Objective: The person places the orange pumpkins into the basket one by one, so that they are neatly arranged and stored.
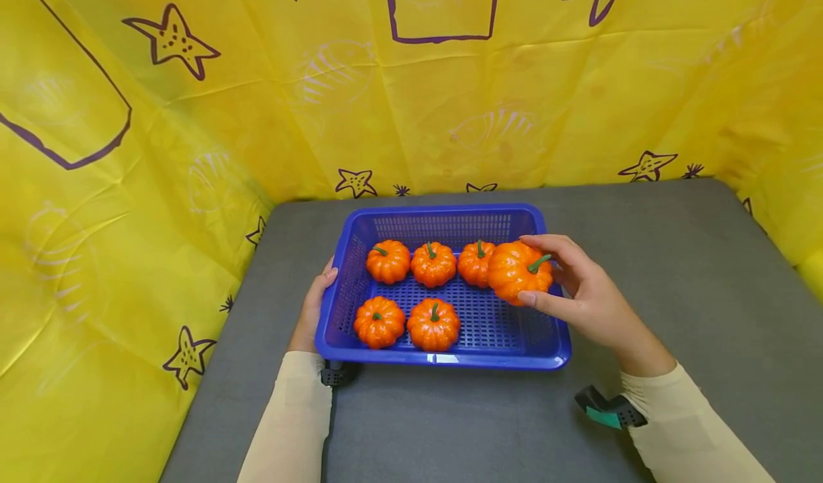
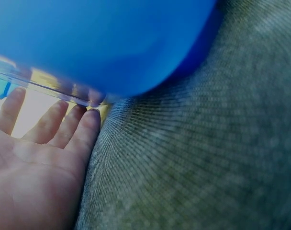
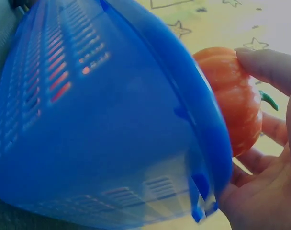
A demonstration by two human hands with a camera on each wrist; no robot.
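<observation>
Over the right end of a blue plastic basket (image 1: 444, 359), my right hand (image 1: 588, 294) grips a glossy orange toy pumpkin (image 1: 512, 272) with a green stem. Thumb and fingers lie on opposite sides of it; in the right wrist view the pumpkin (image 3: 231, 98) shows just past the basket rim (image 3: 203, 110). Several more toy pumpkins sit in the basket: three in the far row, such as the middle one (image 1: 434, 264), and two in the near row (image 1: 380, 322). My left hand (image 1: 311, 311) holds the basket's left side, thumb at the rim, fingers (image 2: 83, 132) against the outside.
The basket stands on a grey table (image 1: 675, 269). Yellow cloth (image 1: 411, 126) printed with starfish and fish hangs behind the table and along its sides. Each wrist carries a black strap mount, the right one (image 1: 611, 408) marked with green.
</observation>
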